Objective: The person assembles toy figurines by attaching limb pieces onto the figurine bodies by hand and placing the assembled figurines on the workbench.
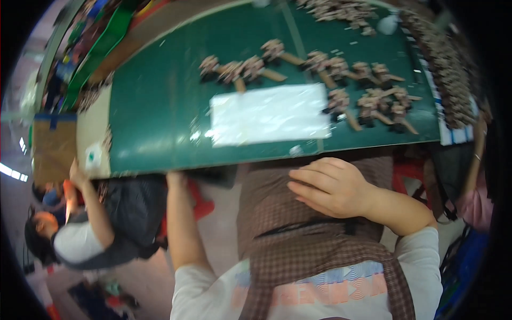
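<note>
Two bare hands, head view. Left hand (175,178): at the near edge of the green tabletop (160,117), fingers mostly hidden there; cannot tell whether wide, narrow or holding something. Right hand (330,186): over the brown checked apron (314,250), near the table edge, fingers close together and loosely bent, palm out of sight; contents and contact with the apron unclear. Glossy white packet (272,114): flat on the tabletop, beyond both hands and between them from side to side. Small brownish pieces (252,68) with tan strips: loose groups beyond and to the right of the packet, detail blurred. Pile of similar pieces (341,12): far side. Dense brownish row (442,69): right end. Cardboard box (53,152): left end, with a co-worker's hand (79,175) near it.
</note>
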`<action>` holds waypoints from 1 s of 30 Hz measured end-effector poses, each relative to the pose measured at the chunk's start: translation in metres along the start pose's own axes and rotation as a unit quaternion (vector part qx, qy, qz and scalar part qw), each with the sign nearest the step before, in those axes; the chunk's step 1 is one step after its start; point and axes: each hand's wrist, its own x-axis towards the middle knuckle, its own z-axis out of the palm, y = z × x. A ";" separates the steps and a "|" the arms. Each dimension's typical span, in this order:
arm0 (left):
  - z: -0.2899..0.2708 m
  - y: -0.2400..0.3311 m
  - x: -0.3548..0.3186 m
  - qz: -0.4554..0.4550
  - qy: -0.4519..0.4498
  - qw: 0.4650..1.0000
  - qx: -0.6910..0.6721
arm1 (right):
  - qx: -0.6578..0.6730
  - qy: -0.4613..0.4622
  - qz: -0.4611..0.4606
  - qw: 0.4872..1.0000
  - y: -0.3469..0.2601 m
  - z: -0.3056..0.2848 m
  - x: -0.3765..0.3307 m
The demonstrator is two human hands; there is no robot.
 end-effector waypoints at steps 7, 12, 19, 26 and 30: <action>0.013 0.025 -0.027 0.255 -0.252 0.575 0.735 | -0.283 0.037 0.189 0.940 0.134 -0.072 0.035; 0.131 0.055 -0.132 0.086 -0.536 0.598 0.589 | -0.384 -0.006 0.204 0.901 0.238 -0.077 0.063; 0.144 0.066 -0.174 0.140 -0.574 0.607 0.531 | -0.179 0.050 0.271 0.944 0.242 -0.069 0.079; 0.183 0.049 -0.207 -0.014 -0.471 0.863 0.180 | -0.209 0.136 0.084 0.965 0.113 -0.055 0.072; 0.220 0.025 -0.226 -0.013 -0.435 0.900 -0.021 | -0.172 0.000 0.038 0.984 0.002 -0.047 0.033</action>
